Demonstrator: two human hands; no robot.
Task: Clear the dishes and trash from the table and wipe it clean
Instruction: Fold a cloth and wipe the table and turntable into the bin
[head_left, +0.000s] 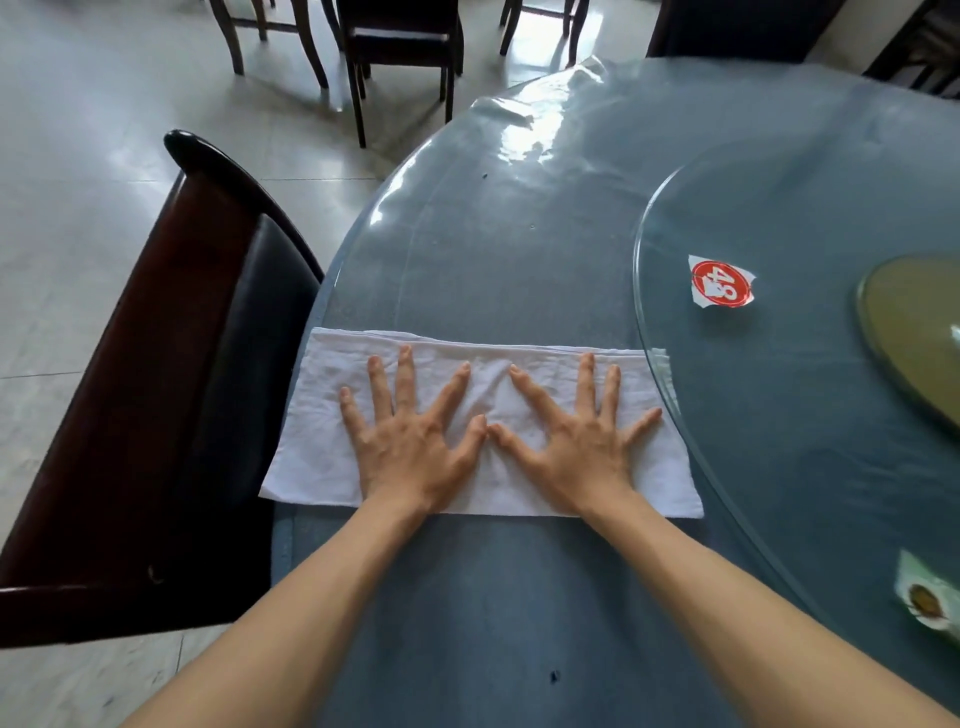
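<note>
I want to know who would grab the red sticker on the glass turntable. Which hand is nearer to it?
Right. The right hand lies flat on the white cloth, below-left of the red sticker. The left hand is farther left on the cloth.

Two bare forearms — no sleeves, rings or watch — left hand (410, 441), right hand (576, 441).

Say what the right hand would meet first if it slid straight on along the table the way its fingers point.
The right hand lies flat on the white cloth. Straight ahead it crosses the cloth's far edge onto bare table; the glass turntable rim curves close on its right, and might be grazed.
</note>
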